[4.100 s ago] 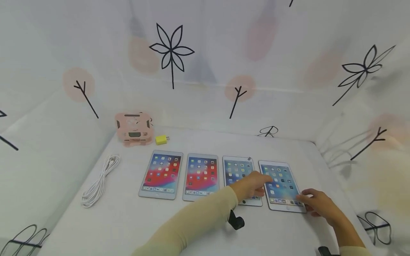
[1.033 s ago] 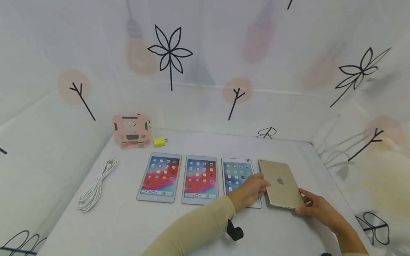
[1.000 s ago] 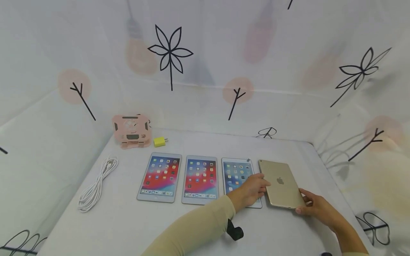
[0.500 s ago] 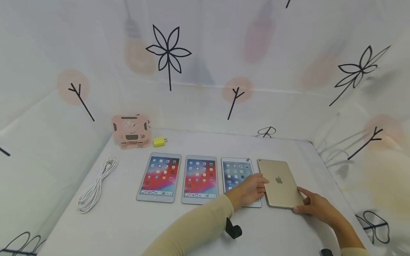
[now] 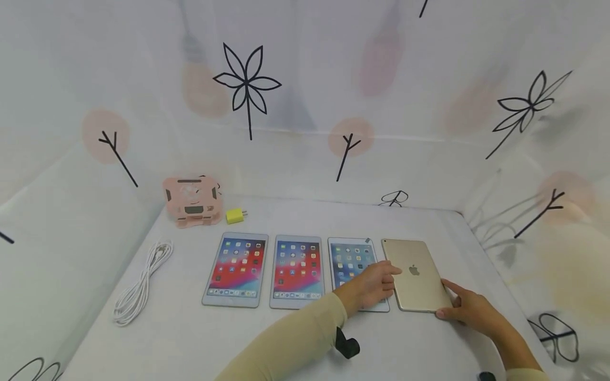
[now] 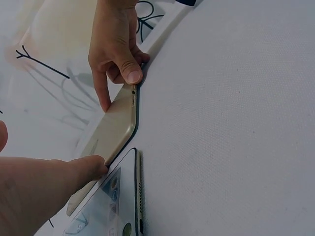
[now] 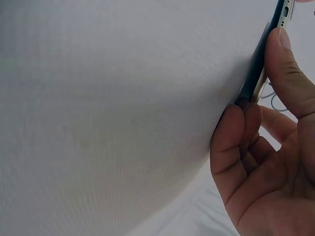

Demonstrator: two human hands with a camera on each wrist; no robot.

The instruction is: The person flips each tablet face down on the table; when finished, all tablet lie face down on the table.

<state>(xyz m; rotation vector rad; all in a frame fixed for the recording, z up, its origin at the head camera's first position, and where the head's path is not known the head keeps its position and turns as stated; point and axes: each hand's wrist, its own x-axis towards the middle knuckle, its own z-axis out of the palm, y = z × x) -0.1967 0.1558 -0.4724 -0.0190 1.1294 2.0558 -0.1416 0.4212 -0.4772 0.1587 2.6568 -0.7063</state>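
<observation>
A gold-backed tablet (image 5: 421, 283) lies face down at the right end of a row. My right hand (image 5: 472, 312) pinches its lower right corner; in the right wrist view the thumb (image 7: 285, 69) is on the port edge, fingers curled at the corner. The dark screen side shows there along the edge. My left hand (image 5: 371, 286) is at its left edge, one extended digit (image 6: 86, 167) touching it; its other fingers are partly hidden. That forearm and hand cover part of a face-up tablet (image 5: 348, 256). Two more tablets, a middle one (image 5: 297, 270) and a leftmost one (image 5: 236, 270), show red-and-blue screens.
A coiled white cable (image 5: 140, 288) lies at the left. Toward the back stand a pink tablet stand (image 5: 193, 200) and a yellow charger plug (image 5: 235, 216). A patterned white cloth (image 5: 295, 159) hangs behind the white table (image 5: 381, 349).
The rightmost tablet showed its lit screen about four seconds ago; now its gold back faces up. Over the last second, both hands stay beside it and it settles slightly flatter.
</observation>
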